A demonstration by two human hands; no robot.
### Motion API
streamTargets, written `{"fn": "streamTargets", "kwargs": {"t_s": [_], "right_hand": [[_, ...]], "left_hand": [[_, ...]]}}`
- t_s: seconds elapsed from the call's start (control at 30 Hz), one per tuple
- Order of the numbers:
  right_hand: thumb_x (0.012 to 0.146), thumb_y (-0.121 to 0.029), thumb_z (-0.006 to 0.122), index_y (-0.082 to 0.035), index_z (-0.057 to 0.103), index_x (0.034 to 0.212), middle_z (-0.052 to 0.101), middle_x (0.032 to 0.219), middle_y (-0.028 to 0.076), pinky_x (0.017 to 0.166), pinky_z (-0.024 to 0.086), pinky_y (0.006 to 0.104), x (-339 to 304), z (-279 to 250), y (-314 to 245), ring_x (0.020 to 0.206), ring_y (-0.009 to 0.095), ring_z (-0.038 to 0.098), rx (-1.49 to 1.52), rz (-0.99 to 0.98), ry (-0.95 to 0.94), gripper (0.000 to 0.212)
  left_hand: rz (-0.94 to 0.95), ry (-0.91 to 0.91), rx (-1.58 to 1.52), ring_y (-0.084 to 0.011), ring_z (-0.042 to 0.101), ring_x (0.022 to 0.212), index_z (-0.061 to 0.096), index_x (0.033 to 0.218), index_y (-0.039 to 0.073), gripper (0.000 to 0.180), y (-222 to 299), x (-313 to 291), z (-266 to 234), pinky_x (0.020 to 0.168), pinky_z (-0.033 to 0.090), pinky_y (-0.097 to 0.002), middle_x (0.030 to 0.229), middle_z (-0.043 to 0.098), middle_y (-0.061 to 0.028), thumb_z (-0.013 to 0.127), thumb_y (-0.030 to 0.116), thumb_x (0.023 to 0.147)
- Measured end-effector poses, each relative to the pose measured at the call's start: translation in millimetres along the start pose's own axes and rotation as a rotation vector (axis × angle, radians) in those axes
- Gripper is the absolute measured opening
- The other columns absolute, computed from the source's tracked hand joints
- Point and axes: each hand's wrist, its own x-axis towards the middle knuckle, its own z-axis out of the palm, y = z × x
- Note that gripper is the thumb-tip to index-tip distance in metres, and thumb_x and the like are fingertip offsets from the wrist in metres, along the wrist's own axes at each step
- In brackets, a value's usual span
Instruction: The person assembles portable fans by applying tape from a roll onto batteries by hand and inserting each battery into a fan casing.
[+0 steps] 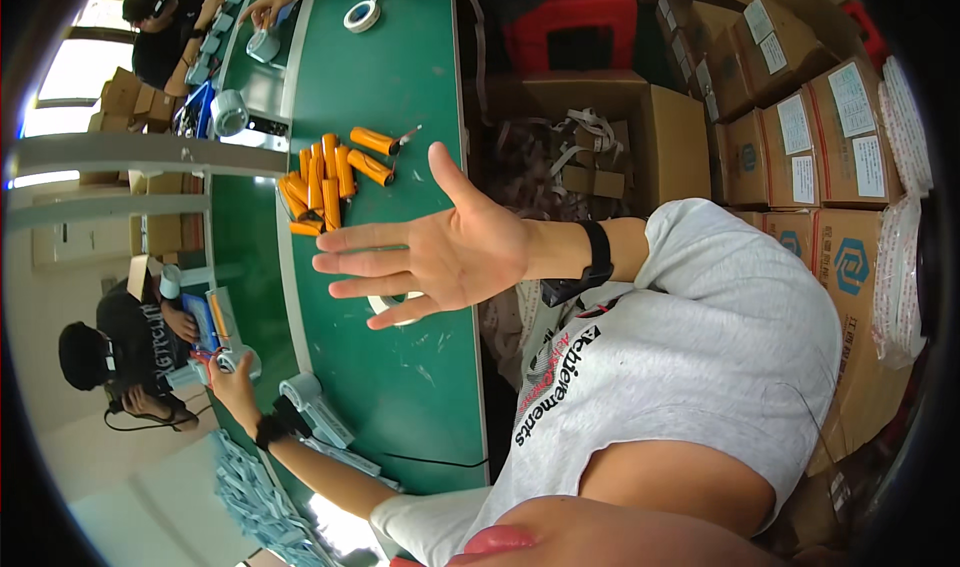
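My right hand is raised over the green table, palm up, its fingers spread with nothing in them. Below its fingers a white ring-shaped roll is partly covered. Beside its fingertips lies a loose heap of orange-wrapped cylindrical batteries, a few with thin leads. My left hand, farther along the table, has its fingers curled around a pale-blue round plastic housing. Thin red wires show at its fingertips. The fingers hide part of the housing.
Pale-blue plastic parts lie near my left forearm, with a larger pile beyond. A tape roll rests at the table's top end. Co-workers sit across. An open carton and stacked boxes stand beside me.
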Motion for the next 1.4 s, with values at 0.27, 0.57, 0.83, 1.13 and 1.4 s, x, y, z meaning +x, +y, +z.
{"fn": "streamTargets", "kwargs": {"t_s": [0.27, 0.57, 0.83, 1.13, 1.4], "right_hand": [[0.079, -0.035, 0.063, -0.001, 0.054, 0.111, 0.052, 0.123, 0.013, 0.1, 0.031, 0.0421, -32.9, -31.6, -74.2, 0.117, 0.028, 0.046, -2.104, 0.047, 0.288, 0.048], [0.076, -0.007, 0.051, -0.005, 0.061, 0.078, 0.066, 0.093, 0.005, 0.086, 0.039, 0.0372, -37.3, -125.3, -114.2, 0.091, 0.024, 0.059, -2.42, -0.82, 0.428, 0.01], [0.079, -0.007, 0.049, -0.004, 0.061, 0.082, 0.066, 0.094, 0.005, 0.086, 0.038, 0.0349, -34.8, -119.6, -114.6, 0.093, 0.023, 0.058, -2.442, -0.786, 0.329, 0.013], [0.082, -0.008, 0.048, -0.004, 0.061, 0.083, 0.065, 0.097, 0.005, 0.088, 0.037, 0.0356, -39.1, -119.0, -111.5, 0.097, 0.023, 0.057, -2.51, -0.751, 0.294, 0.013], [0.083, -0.018, 0.052, -0.003, 0.06, 0.091, 0.063, 0.1, 0.01, 0.087, 0.041, 0.0362, -43.8, -79.8, -120.1, 0.1, 0.027, 0.055, -2.387, -0.246, 0.448, 0.019]], "left_hand": [[-0.23, -0.563, 0.303, -0.0319, 0.052, 0.103, 0.046, 0.121, -0.001, 0.072, -119.1, 67.8, 63.6, 0.085, 0.044, -0.0375, 0.11, 0.054, -0.0204, 0.065, 0.048, 0.072], [-0.26, -0.361, -0.163, -0.0319, 0.03, 0.128, 0.032, 0.132, -0.005, 0.069, -6.8, -73.6, -34.8, 0.103, 0.026, -0.0345, 0.137, 0.032, -0.0236, 0.059, 0.037, 0.083], [-0.482, -0.226, 0.501, -0.0424, 0.024, 0.126, 0.041, 0.125, 0.002, 0.068, 14.3, -172.1, 40.2, 0.099, 0.022, -0.056, 0.134, 0.034, -0.0184, 0.058, 0.049, 0.079], [-0.611, 0.068, 0.387, -0.0378, 0.031, 0.119, 0.054, 0.112, -0.001, 0.052, 11.6, -230.7, 42.1, 0.097, 0.02, -0.0557, 0.12, 0.048, -0.019, 0.057, 0.04, 0.08], [-0.483, -0.119, 0.322, -0.0419, 0.043, 0.105, 0.05, 0.115, -0.003, 0.054, 3.2, -261.4, 16.7, 0.096, 0.03, -0.044, 0.1, 0.057, -0.0235, 0.059, 0.037, 0.079]]}}
